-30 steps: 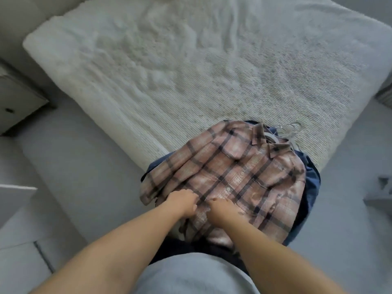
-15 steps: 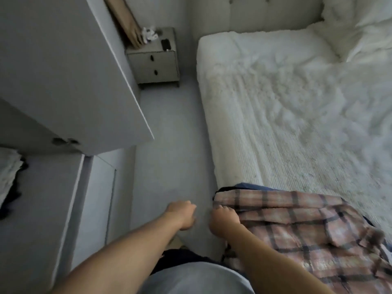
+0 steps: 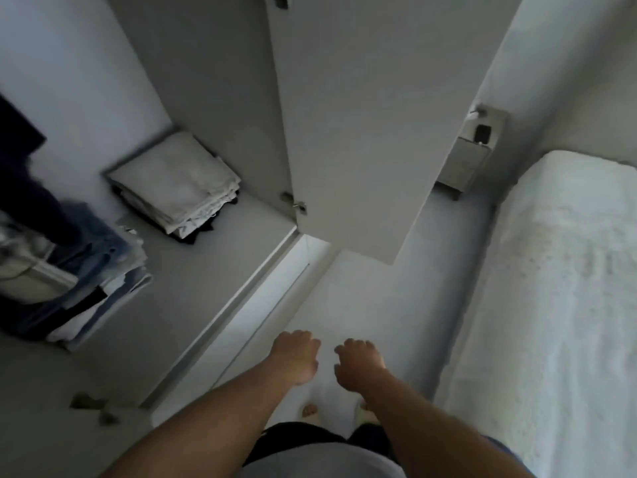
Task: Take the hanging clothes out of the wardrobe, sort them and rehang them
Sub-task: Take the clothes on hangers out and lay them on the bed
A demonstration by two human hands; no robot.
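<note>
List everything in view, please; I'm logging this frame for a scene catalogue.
wardrobe door: one, white, open, centre top.
folded pile: one, white over dark, wardrobe shelf, near the hinge.
jeans stack: one, blue and white, wardrobe shelf, far left.
hanging garment: one, dark navy, upper left.
bed: one, white cover, right side.
nightstand: one, grey, behind the door, a dark item on top.
floor: pale grey, centre.
left hand: loosely curled, holding nothing.
right hand: loosely curled, holding nothing.
</note>
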